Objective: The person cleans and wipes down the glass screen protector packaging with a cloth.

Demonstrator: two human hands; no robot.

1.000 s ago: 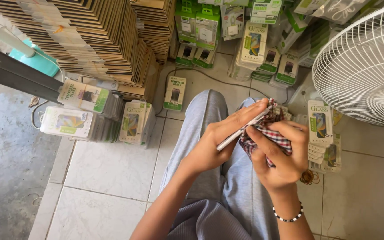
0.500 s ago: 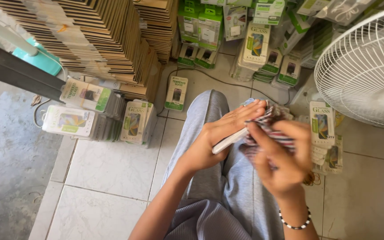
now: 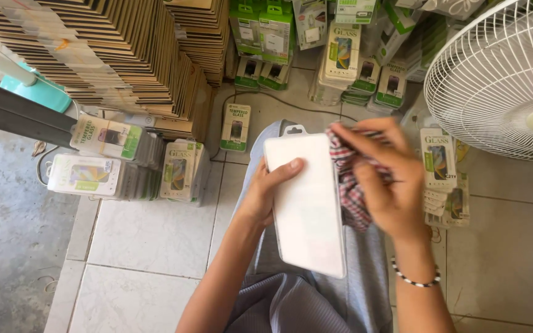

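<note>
From the head view I see my left hand [image 3: 265, 197] closed on the left edge of a flat white case [image 3: 306, 206], thumb lying across its face, holding it above my lap in grey trousers [image 3: 316, 302]. My right hand [image 3: 382, 179] is bunched tight around a checked cloth [image 3: 350, 185] that touches the case's right edge near the top. Around me on the tiled floor [image 3: 149, 228] sit boxed packs [image 3: 94, 154], stacked cardboard [image 3: 112, 55] and a white fan [image 3: 501, 74].
</note>
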